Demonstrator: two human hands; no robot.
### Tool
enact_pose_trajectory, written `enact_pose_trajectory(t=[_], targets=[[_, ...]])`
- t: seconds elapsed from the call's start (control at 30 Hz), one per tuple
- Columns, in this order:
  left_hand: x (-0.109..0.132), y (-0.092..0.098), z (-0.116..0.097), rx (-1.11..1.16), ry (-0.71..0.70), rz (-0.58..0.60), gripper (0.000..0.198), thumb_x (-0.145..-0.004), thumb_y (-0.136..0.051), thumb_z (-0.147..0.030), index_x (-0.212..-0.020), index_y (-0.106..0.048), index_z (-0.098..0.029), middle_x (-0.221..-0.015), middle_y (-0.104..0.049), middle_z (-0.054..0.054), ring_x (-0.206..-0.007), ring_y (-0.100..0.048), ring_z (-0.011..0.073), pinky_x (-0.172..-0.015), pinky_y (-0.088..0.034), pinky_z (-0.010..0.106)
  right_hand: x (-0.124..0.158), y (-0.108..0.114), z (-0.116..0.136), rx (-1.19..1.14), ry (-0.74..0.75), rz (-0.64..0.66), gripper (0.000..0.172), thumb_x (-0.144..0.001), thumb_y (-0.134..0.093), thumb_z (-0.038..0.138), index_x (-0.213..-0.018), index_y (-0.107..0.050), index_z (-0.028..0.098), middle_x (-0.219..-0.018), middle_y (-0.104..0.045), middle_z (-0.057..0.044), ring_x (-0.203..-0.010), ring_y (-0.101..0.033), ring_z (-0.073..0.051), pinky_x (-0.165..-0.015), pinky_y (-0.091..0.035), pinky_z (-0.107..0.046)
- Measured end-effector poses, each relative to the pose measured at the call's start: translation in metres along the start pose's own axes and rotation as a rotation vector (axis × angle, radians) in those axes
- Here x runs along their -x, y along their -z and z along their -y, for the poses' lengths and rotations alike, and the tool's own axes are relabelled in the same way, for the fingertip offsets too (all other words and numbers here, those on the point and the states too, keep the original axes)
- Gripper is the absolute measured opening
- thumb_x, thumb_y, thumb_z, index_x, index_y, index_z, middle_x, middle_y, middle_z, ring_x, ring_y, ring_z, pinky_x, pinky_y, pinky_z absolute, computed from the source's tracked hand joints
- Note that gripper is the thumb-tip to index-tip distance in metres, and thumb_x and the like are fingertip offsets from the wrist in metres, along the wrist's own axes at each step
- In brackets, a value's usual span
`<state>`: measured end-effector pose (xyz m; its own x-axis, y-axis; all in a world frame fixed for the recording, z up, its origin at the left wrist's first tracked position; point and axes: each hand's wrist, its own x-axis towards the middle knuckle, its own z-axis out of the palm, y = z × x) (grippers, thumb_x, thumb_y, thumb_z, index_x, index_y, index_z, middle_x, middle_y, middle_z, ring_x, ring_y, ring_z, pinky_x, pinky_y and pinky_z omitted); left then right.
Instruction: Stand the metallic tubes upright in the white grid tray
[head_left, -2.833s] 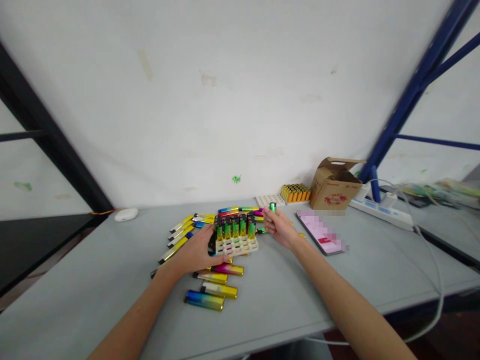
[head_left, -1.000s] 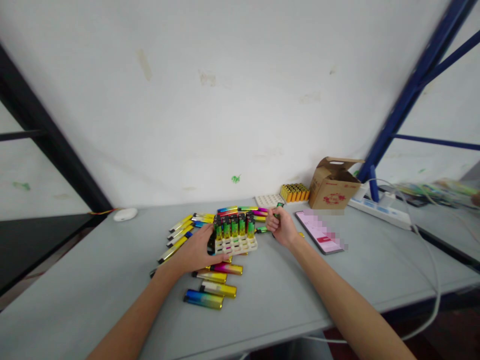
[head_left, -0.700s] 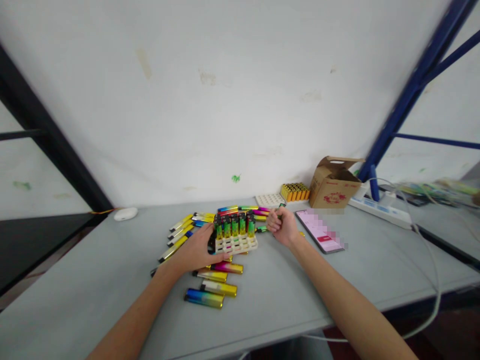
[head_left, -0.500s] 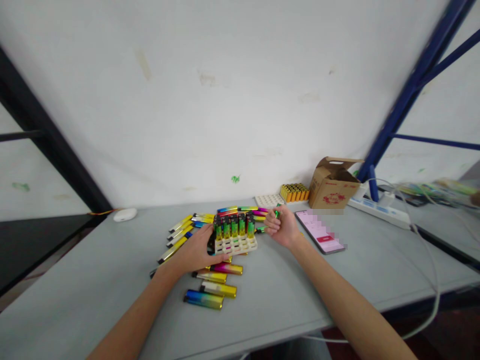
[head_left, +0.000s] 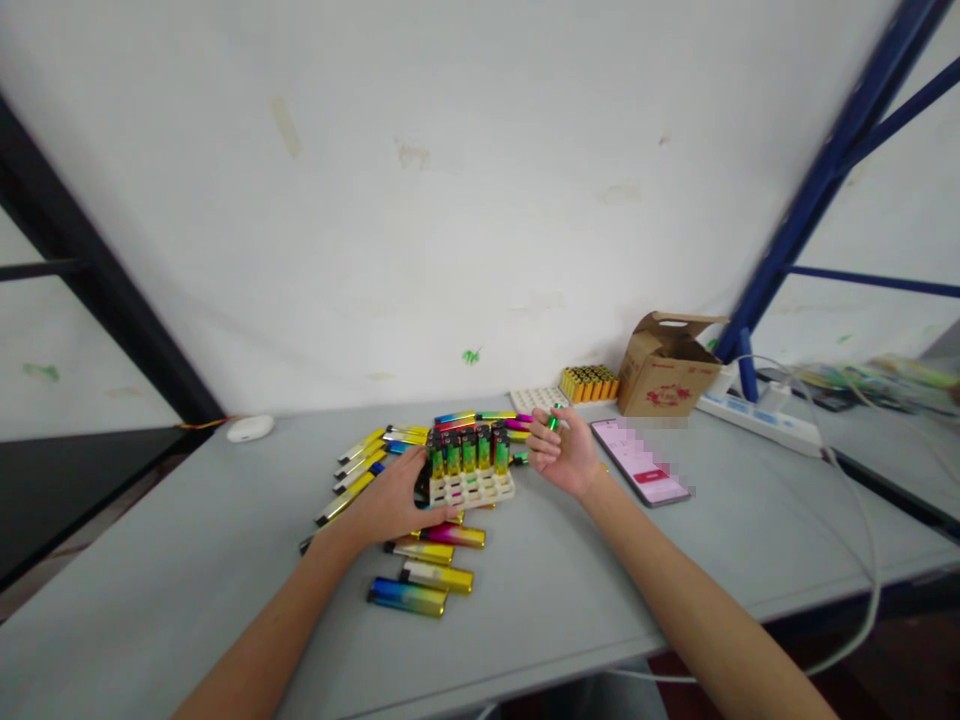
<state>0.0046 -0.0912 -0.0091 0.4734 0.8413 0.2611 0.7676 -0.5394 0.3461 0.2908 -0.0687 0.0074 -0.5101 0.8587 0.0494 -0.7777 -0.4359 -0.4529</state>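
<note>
I see the left hand (head_left: 394, 505) wrapped around the left side of a white tray (head_left: 472, 490), its thumb by the near edge. Green and yellow lighters (head_left: 469, 457) (they look like lighters to me) stand upright at the back of the tray, and the holes show at the front. To the right of the tray, the right hand (head_left: 562, 455) is up with its fingers curled around a shiny green lighter (head_left: 554, 420), mostly hidden. More bright lighters (head_left: 439, 577) lie on the bench (head_left: 570, 600) around the tray. I see a phone (head_left: 637, 460) just beside the right wrist. Behind, near the wall, a brown box (head_left: 667, 370) sits beside some orange sticks (head_left: 590, 385).
</note>
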Motion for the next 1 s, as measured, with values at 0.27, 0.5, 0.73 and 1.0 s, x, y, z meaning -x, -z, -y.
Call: enact_pose_trajectory(t=[0.27,0.5,0.73,1.0], targets=[[-0.0008,0.0029,-0.0045,0.035,0.001,-0.039,0.082,-0.068,-0.073,-0.060,-0.134,-0.051,-0.016,-0.135,-0.059,0.016,-0.118,-0.058,0.0364,-0.098,-0.050,0.048,-0.0041,0.0011,-0.0007,0.015,0.031,-0.037,0.018,-0.072,-0.055,0.013,-0.063,-0.042,0.019,-0.047,-0.020,0.011,-0.039,-0.017,-0.006,-0.036,-0.020,-0.015],[0.0002,0.0029,-0.0045,0.002,0.001,-0.014,0.085,-0.071,-0.069,-0.062,-0.139,-0.046,-0.017,-0.139,-0.055,0.016,-0.120,-0.058,0.0353,-0.101,-0.048,0.046,-0.0041,0.0047,-0.0020,0.067,0.015,-0.103,0.017,-0.063,-0.053,0.014,-0.058,-0.038,0.020,-0.045,-0.021,0.011,-0.038,-0.017,-0.006,-0.036,-0.021,-0.017],[0.0010,0.0031,-0.0049,0.005,0.004,-0.043,0.081,-0.070,-0.071,-0.062,-0.136,-0.050,-0.020,-0.130,-0.062,0.015,-0.116,-0.060,0.0358,-0.101,-0.049,0.047,-0.0036,0.0042,-0.0024,0.090,0.056,-0.119,0.012,-0.063,-0.055,0.015,-0.062,-0.044,0.019,-0.044,-0.026,0.010,-0.039,-0.022,-0.007,-0.037,-0.023,-0.018],[0.0006,0.0022,-0.0030,0.040,-0.003,-0.032,0.085,-0.070,-0.071,-0.062,-0.139,-0.047,-0.019,-0.138,-0.056,0.015,-0.119,-0.058,0.0373,-0.102,-0.047,0.051,-0.0062,-0.0029,-0.0052,0.146,0.113,-0.210,0.012,-0.071,-0.057,0.015,-0.070,-0.046,0.020,-0.045,-0.025,0.012,-0.038,-0.021,-0.006,-0.037,-0.024,-0.016]])
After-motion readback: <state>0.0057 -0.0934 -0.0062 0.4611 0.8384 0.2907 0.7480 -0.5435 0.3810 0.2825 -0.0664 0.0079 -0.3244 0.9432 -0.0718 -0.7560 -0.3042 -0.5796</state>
